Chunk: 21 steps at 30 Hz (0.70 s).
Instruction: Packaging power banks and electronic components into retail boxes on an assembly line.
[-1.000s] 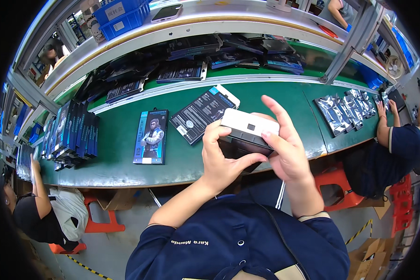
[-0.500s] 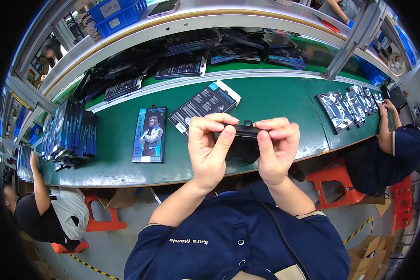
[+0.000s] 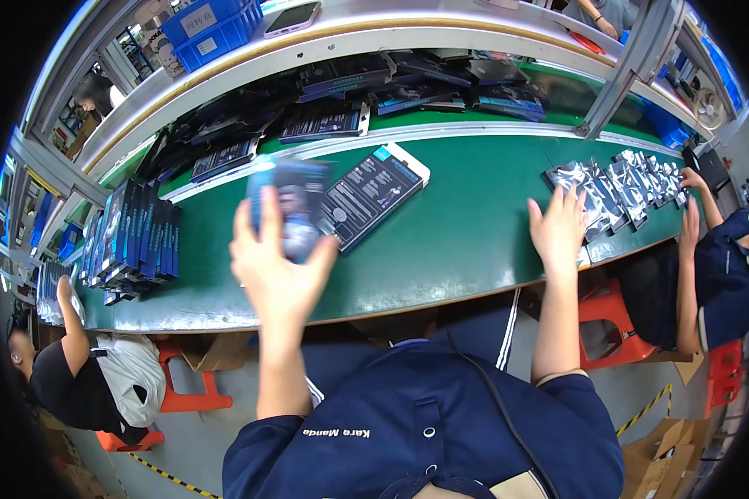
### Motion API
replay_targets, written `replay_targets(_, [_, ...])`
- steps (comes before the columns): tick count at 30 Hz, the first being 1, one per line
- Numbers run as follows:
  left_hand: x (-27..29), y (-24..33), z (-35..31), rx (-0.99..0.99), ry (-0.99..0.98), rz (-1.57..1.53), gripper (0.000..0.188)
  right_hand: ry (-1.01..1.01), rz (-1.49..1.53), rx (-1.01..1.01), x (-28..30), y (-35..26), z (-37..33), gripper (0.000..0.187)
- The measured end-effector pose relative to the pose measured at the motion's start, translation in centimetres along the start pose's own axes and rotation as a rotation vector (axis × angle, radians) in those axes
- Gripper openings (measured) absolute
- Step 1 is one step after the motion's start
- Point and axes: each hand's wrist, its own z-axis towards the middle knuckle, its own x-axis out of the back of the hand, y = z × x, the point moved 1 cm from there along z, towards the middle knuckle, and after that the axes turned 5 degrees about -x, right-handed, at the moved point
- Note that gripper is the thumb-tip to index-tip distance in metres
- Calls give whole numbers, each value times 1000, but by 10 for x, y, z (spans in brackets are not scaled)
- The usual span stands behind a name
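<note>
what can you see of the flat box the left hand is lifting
The flat box is a thin rectangular retail pack, blue at the top with a dark picture of a figure on its face, and looks like glossy card. It is blurred by motion, so finer detail is lost. It stands roughly upright, face to the camera, above the green table. The left hand holds its lower part from the front.
</note>
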Motion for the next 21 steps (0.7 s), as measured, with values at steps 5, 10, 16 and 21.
replay_targets(5, [-23, -69, 13, 200, -249, 488, 87, 35, 239, 45, -8, 19, -43, 43])
replay_targets(10, [-87, 23, 72, -236, -208, 144, 95, 172, 148, -295, 17, 39, -47, 64])
replay_targets(16, [-99, 41, 70, -432, -296, 42, 89, -54, 1061, -738, -28, 115, -69, 99])
replay_targets(21, [-59, 68, 30, -657, -356, -186, 84, -32, 1463, -677, 7, 102, -92, 22])
